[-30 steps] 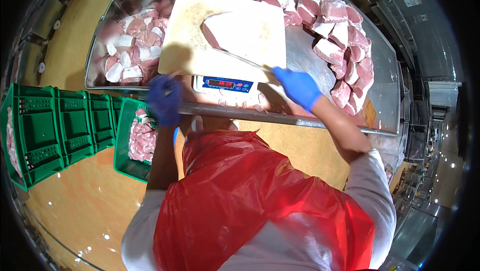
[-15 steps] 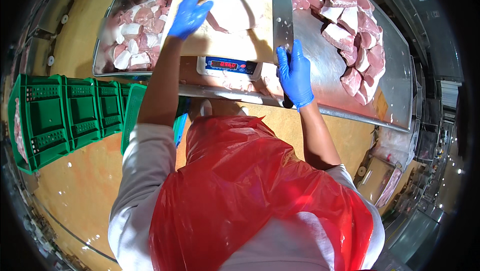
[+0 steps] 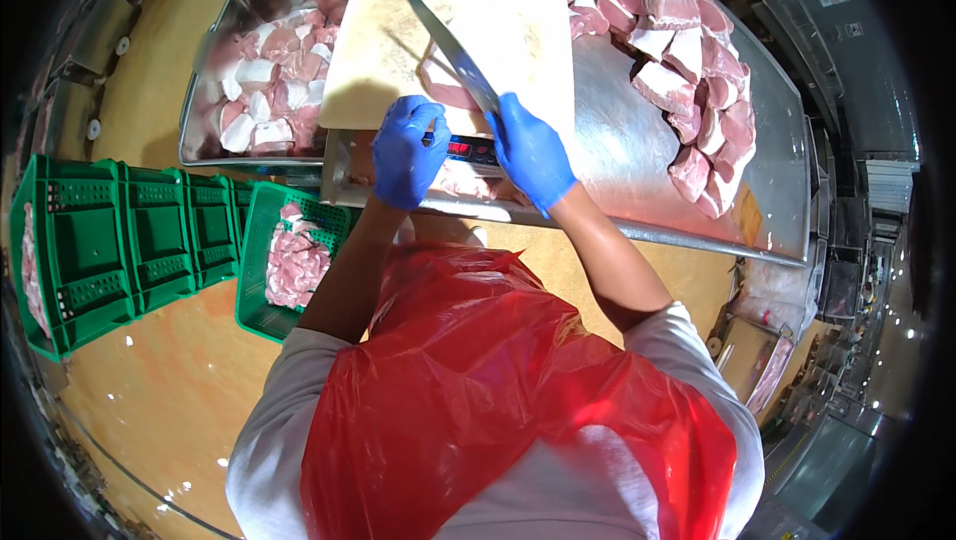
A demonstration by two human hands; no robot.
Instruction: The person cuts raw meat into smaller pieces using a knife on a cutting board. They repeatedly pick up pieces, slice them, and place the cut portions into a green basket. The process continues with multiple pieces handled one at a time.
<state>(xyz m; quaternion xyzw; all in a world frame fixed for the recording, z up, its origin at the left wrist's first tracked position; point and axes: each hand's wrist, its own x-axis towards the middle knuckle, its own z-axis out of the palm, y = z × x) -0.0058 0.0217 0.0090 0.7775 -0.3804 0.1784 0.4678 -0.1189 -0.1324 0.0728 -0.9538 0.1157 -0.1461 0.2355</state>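
Observation:
My right hand (image 3: 531, 150), in a blue glove, grips a large knife (image 3: 445, 40) by its handle. The blade slants up and to the left above the white cutting board (image 3: 358, 52). Beneath and beside the blade lies a piece of meat (image 3: 445, 82), pale fat upward with a pink cut edge; the blade hides part of it. My left hand (image 3: 408, 154), also gloved in blue, is closed near the board's front edge; what its curled fingers hold, if anything, is hidden. Between my hands shows the red display of a scale (image 3: 464, 150).
A heap of thick meat pieces (image 3: 702, 82) covers the right of the steel table (image 3: 627, 152). A metal tub (image 3: 187, 122) of cut meat stands left of the board. Below it is a green crate (image 3: 257, 271) with meat; more green crates (image 3: 95, 231) stand further left.
My left hand has come from the board's far left down to its front edge and closed. My right hand has moved left, and the upright blade now tilts leftward over the meat.

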